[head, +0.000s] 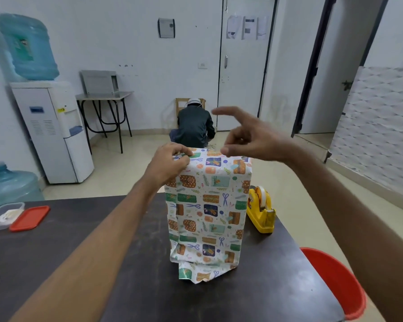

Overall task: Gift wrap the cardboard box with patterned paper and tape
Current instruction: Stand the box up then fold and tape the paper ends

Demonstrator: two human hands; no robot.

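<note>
on the far half of a dark desk (79,252), its matte top scuffed and streaked with pale scratches, stands a tall upright box (207,194), a narrow rectangular block. glossy white paper (209,231) covers every side that shows, printed with small green, orange and navy parcels, blue scissors and sprigs. it lies smooth over the front face, creases along the top edges, and at the bottom spreads into a loose crumpled flap on the desk. just beside the box on its right sits a yellow plastic dispenser (262,212), wedge-shaped, with a pale roll of tape on its wheel. near the desk's left edge a flat red lid (29,218) with rounded corners lies against a clear tub (0,216). the left hand (170,163) pinches the paper at the box's top left corner, fingers curled tight. the right hand (249,135) hovers over the top right, fingers apart and loose, index straight, thumb tip close to the top edge, holding nothing that shows.
</note>
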